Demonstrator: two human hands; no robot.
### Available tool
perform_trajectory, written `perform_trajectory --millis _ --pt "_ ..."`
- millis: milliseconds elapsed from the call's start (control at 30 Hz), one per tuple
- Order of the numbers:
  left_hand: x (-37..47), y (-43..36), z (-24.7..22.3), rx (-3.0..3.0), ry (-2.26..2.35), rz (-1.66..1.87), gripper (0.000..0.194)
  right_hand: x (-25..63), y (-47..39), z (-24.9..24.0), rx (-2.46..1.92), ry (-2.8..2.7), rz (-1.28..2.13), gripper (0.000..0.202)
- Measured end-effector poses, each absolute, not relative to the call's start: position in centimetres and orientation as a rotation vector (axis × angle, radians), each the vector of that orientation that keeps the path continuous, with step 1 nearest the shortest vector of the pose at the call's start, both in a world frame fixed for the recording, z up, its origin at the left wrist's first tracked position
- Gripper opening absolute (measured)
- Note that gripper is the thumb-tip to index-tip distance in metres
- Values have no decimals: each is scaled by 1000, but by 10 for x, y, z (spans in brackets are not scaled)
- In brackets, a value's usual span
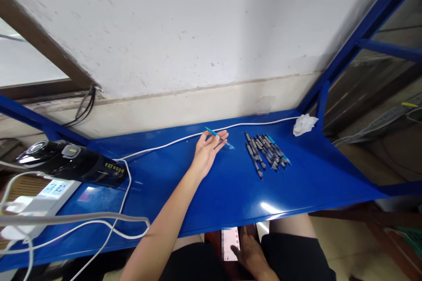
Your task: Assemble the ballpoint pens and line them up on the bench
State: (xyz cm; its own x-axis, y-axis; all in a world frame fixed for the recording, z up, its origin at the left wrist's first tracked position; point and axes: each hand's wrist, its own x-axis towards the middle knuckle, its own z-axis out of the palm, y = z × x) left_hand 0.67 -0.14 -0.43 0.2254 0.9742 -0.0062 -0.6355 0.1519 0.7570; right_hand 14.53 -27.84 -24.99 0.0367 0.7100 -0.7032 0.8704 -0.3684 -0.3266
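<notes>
Above the blue tabletop, my left hand [206, 151] is closed on a light-blue pen [211, 131], which slants across the fingers with its clear end pointing down to the right. To the right of that hand lies a group of several dark pens [263, 149], side by side, with one light-blue pen [278, 149] at their right edge. Below the table edge, between the legs, my right hand [250, 248] is at a lit phone [230, 243], its thumb over the screen.
A black bottle-shaped device [89, 167] lies at the left beside a white power strip [49, 202]. White cables [125, 184] loop there, and one runs along the table's back. Crumpled white tissue [303, 124] sits at the right rear. Blue frame posts [356, 44] rise at the sides.
</notes>
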Motion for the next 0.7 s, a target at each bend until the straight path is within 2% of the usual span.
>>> perform_trajectory --millis 233,500,600,700 --pt "7 -3 0 796 617 1292 41 132 -285 -241 2028 1639 -1169 101" --pt "9 -5 1 868 672 1311 40 116 -280 -228 1984 1701 -1018 94" --pt "9 -8 2 1063 740 1409 35 121 -278 -225 1976 1673 -1095 95" --pt "10 -15 5 1322 830 1518 19 128 -278 -222 1997 1647 -1176 87"
